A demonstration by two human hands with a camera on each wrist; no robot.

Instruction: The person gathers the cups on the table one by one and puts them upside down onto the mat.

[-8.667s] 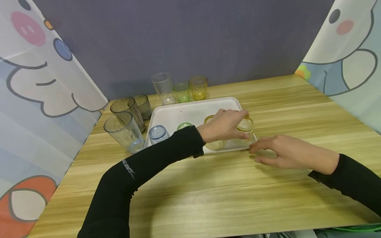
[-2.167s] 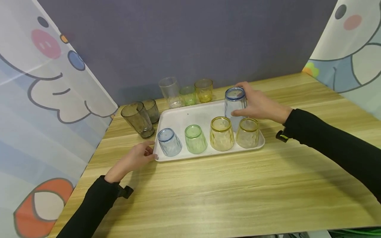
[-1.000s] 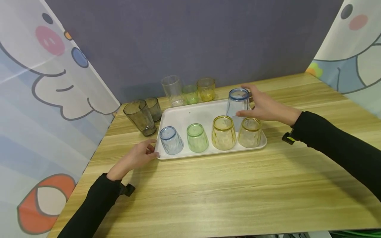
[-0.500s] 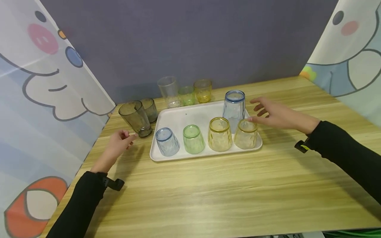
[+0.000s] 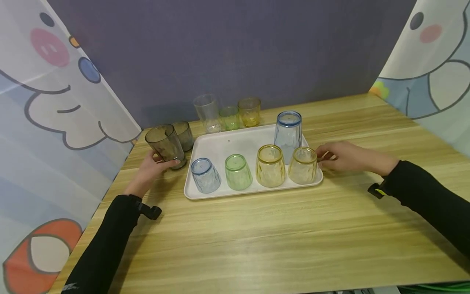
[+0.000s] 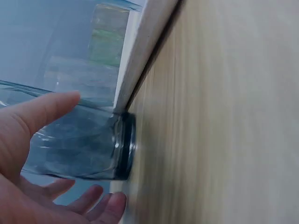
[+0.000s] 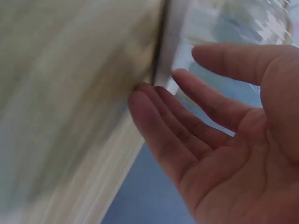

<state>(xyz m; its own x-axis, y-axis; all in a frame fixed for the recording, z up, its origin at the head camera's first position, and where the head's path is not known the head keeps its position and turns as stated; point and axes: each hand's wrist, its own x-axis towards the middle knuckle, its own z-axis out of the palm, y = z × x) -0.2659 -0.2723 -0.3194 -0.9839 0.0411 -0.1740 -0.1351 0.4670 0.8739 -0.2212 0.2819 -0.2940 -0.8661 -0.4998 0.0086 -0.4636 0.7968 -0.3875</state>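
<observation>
My left hand (image 5: 148,171) is around the lower part of a tall grey glass (image 5: 164,143) standing mouth up left of the tray. In the left wrist view the thumb lies across the grey glass (image 6: 74,144); the fingertips (image 6: 114,205) are just beyond its other side, loosely bent. My right hand (image 5: 346,157) is at the right edge of the white tray (image 5: 220,149), fingertips at the tray's edge (image 7: 175,42) with the thumb apart. On the tray, upside down, are a tall blue glass (image 5: 288,136), a short blue glass (image 5: 206,176), a green glass (image 5: 238,173) and yellow glasses (image 5: 271,167).
A shorter grey glass (image 5: 183,135) stands behind the tall one. Along the back, beyond the tray, are a clear glass (image 5: 208,114), a green tumbler (image 5: 230,118) and an amber tumbler (image 5: 249,112). A dark partition (image 5: 235,53) rises behind the wooden table (image 5: 249,241).
The tall blue glass was set down on the tray and released; my right hand dropped to the tray's right edge. My left hand left the tray corner and came around the tall grey glass.
</observation>
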